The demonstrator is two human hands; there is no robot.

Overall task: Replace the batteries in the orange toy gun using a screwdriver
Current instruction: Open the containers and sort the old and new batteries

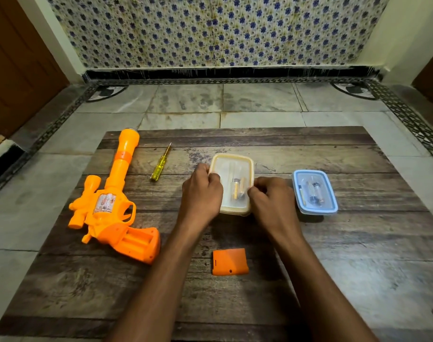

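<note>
The orange toy gun (pixel 111 201) lies on the left of the wooden mat, barrel pointing away, its grip's battery bay open and showing no batteries. Its orange battery cover (pixel 230 262) lies near the front middle with a tiny screw (pixel 206 263) beside it. A yellow screwdriver (pixel 160 162) rests right of the barrel. My left hand (pixel 201 193) and my right hand (pixel 272 201) grip the two sides of a yellow-rimmed lidded box (pixel 235 166) that holds batteries (pixel 237 190).
A blue-rimmed lidded box (pixel 330 193) with batteries inside stands to the right of my right hand. The wooden mat (pixel 333 267) lies on a tiled floor (pixel 259 119). A patterned cloth hangs on the wall behind. Wooden doors flank both sides.
</note>
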